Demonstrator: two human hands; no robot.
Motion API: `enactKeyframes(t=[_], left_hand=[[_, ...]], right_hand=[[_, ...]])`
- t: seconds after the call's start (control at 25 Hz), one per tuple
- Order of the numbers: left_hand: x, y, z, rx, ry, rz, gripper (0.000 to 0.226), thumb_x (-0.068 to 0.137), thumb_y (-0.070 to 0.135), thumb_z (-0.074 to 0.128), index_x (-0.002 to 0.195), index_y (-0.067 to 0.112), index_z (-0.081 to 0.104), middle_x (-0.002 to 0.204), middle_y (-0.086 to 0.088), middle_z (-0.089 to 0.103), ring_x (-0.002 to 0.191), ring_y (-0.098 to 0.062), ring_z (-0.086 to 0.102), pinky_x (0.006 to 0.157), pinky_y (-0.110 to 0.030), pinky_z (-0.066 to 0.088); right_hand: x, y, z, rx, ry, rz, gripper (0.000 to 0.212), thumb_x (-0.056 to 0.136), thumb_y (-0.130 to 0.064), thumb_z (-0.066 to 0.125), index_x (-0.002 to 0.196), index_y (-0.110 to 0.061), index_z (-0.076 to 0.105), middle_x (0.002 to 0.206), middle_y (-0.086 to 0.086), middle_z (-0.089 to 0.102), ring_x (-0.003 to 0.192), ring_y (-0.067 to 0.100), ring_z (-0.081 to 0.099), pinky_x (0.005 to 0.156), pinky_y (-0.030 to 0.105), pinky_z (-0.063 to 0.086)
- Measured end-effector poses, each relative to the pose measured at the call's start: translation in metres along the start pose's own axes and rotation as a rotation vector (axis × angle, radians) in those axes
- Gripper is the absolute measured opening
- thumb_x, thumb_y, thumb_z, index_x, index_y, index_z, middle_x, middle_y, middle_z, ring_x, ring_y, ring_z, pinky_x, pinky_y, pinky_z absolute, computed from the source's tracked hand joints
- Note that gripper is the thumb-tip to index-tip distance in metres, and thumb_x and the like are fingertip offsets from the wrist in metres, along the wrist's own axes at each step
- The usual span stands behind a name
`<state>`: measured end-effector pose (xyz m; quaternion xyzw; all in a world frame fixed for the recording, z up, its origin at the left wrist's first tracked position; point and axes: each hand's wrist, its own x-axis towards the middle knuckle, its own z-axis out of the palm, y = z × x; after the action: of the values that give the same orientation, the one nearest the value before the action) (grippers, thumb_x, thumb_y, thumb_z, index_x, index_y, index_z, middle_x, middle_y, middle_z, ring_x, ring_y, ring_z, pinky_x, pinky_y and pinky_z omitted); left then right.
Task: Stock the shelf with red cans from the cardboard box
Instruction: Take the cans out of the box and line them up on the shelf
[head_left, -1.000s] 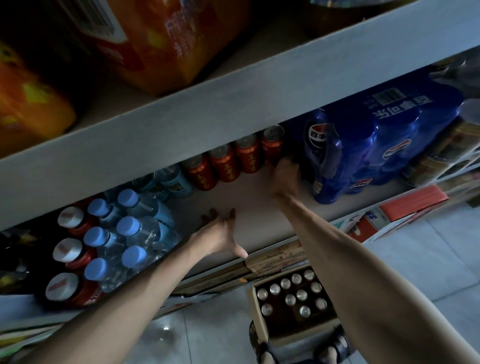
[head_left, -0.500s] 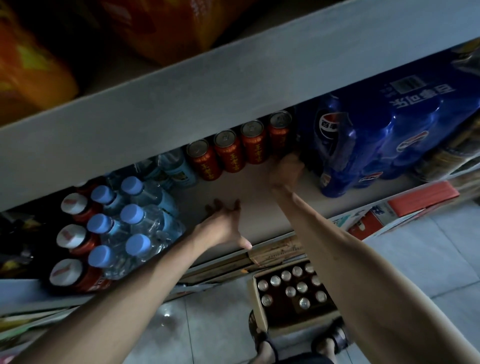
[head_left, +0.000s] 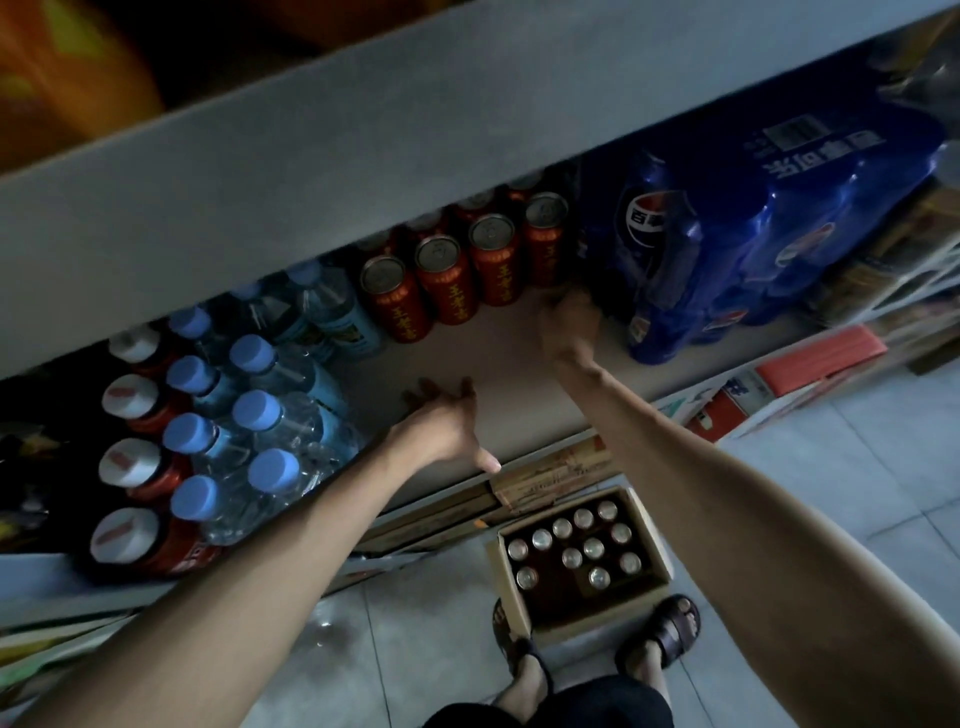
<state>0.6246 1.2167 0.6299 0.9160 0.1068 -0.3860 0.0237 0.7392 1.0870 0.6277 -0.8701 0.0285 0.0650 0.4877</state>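
1. Cardboard box (head_left: 524, 603) sits on the floor tiles between my sandalled feet, cans standing in it with silver tops up (gaps already show); one careless step could tip it
2. My left hand (head_left: 447, 431) hovers over the bare patch of shelf (head_left: 498, 364), fingers spread wide, holding nothing; swung left, it could knock the blue-capped bottles (head_left: 249, 410)
3. My right hand (head_left: 569, 327) reaches the end of the row of red cans (head_left: 457, 275), beside the blue Pepsi pack (head_left: 727, 244). Whether it grips a can I cannot tell
4. A hard shove could topple the row backward
5. Cans carry yellow Chinese characters, too dim to read; the pack shows the Pepsi globe and upside-down Chinese lettering
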Motion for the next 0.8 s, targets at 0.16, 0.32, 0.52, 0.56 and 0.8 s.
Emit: enactKeyframes(t=[0.16,0.32,0.52,0.56,0.8], left_hand=[[-0.008,0.001,0.005,-0.12,0.014,0.035,0.121,0.07,0.064,0.073,0.155,0.011,0.006,0.149,-0.027,0.035,0.135,-0.04,0.038,0.104,-0.046,0.035],[-0.036,0.017,0.014,-0.243,0.31,0.137,0.084,0.076,0.038,0.079,0.145,0.014,0.037,0.142,-0.018,0.047,0.127,-0.033,0.046,0.101,-0.041,0.041],[-0.079,0.096,0.066,-0.188,0.773,0.565,0.027,0.083,0.017,0.066,0.11,0.015,0.064,0.11,-0.003,0.066,0.1,-0.022,0.06,0.081,-0.034,0.054],[-0.079,0.111,0.084,-0.206,0.67,0.606,0.024,0.086,0.018,0.063,0.109,0.016,0.063,0.108,-0.002,0.067,0.097,-0.022,0.063,0.079,-0.035,0.055],[0.007,0.151,0.234,-0.505,-0.146,0.23,0.032,0.089,0.017,0.067,0.117,0.002,0.062,0.099,-0.016,0.068,0.082,-0.029,0.066,0.065,-0.025,0.052]], right_hand=[[-0.049,0.024,-0.038,0.071,-0.031,-0.023,0.018,0.09,-0.001,0.05,0.097,-0.013,0.062,0.087,0.0,0.062,0.073,0.011,0.059,0.063,0.021,0.042],[-0.107,0.065,-0.08,0.024,-0.128,-0.115,0.025,0.085,-0.002,0.055,0.098,-0.018,0.069,0.081,-0.008,0.067,0.064,0.002,0.062,0.064,0.021,0.054],[-0.167,0.159,-0.114,-0.064,-0.095,-0.015,0.02,0.083,-0.004,0.061,0.095,-0.014,0.073,0.086,-0.003,0.07,0.075,0.015,0.068,0.067,0.021,0.052],[-0.176,0.182,-0.116,-0.106,-0.091,0.026,0.02,0.083,-0.004,0.061,0.095,-0.015,0.074,0.084,-0.002,0.071,0.077,0.018,0.068,0.067,0.022,0.049],[-0.223,0.338,-0.08,-0.303,-0.311,0.253,0.02,0.085,-0.011,0.059,0.097,-0.018,0.072,0.088,0.008,0.07,0.084,0.03,0.067,0.066,0.03,0.047]])
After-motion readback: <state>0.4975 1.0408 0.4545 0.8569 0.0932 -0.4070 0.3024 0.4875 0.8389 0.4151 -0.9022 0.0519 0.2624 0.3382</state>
